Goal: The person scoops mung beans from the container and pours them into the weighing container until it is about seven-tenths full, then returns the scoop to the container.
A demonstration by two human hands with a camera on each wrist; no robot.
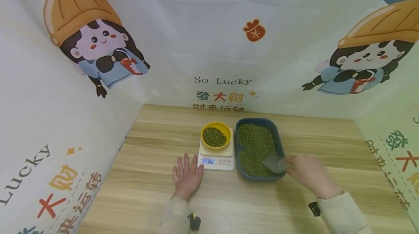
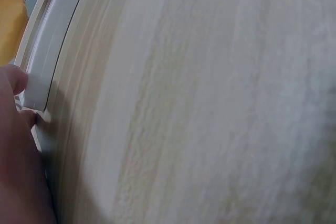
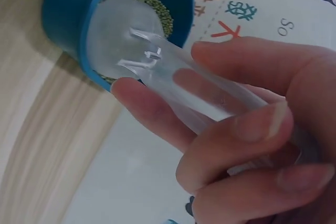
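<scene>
My right hand (image 1: pixel 309 174) grips the handle of a clear plastic scoop (image 3: pixel 205 90), its fingers curled round it. The scoop's blade lies over the green mung beans (image 1: pixel 255 143) inside a dark blue tub (image 1: pixel 282 150). My left hand (image 1: pixel 188 179) rests on the table with fingers spread, fingertips right at the left edge of a white kitchen scale (image 1: pixel 226 166). On the scale stands a yellow bowl (image 1: pixel 230 132) partly filled with mung beans (image 1: pixel 214 137). The lit display (image 1: pixel 208 161) reads about 862, any decimal point too small to see.
The tub stands just right of the scale on a wood-grain table (image 1: pixel 150 146). A white printed cloth (image 1: pixel 209 45) with cartoon figures hangs behind and at both sides of the table.
</scene>
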